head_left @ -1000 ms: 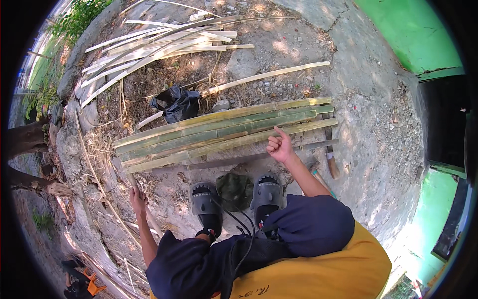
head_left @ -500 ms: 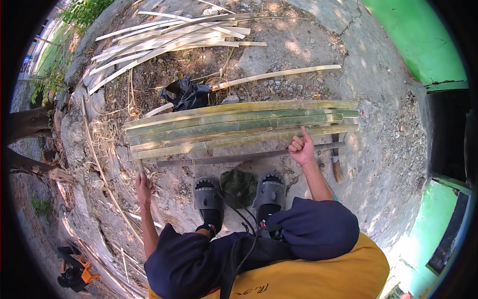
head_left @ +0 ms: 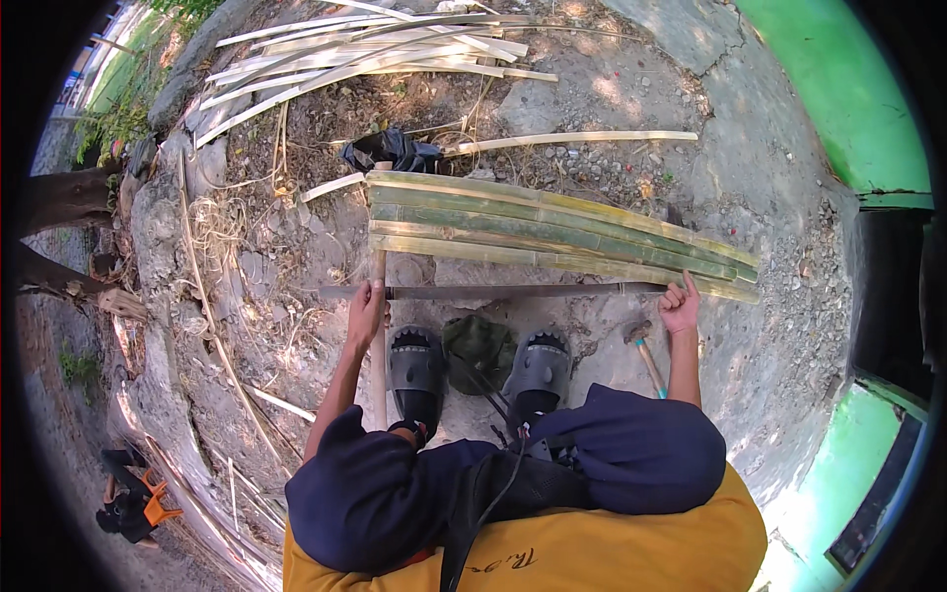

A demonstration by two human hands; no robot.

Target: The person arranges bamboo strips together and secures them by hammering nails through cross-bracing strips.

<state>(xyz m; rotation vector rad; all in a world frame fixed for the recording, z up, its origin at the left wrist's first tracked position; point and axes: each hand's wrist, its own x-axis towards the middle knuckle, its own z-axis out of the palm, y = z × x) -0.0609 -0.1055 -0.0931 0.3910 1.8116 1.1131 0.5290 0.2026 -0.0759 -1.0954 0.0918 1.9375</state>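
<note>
**Bamboo strip held across both hands**

Bamboo strip [head_left: 493, 291] — long, thin and dark — lies crosswise just in front of the person's feet, held at both ends. The left hand [head_left: 365, 314] closes its grip around the strip near its left end, fingers wrapped over the top, where an upright bamboo stick [head_left: 379, 340] crosses beneath. The right hand [head_left: 679, 308] is curled around the strip's right end, thumb side up. Between the two hands the strip runs nearly level, just on the near side of a bundle of split green bamboo slats [head_left: 552, 235] lying on the ground [head_left: 612, 99].

Two grey sandals [head_left: 419, 367] sit below the strip, with a green cap [head_left: 478, 350] between them. A hammer [head_left: 643, 350] with a blue-tipped handle lies on the dirt just beside the right forearm. Farther off — beyond the slats — a dark bag [head_left: 393, 151] rests near a single pale strip, and a pile of pale bamboo strips [head_left: 365, 44] lies at the far edge.
</note>
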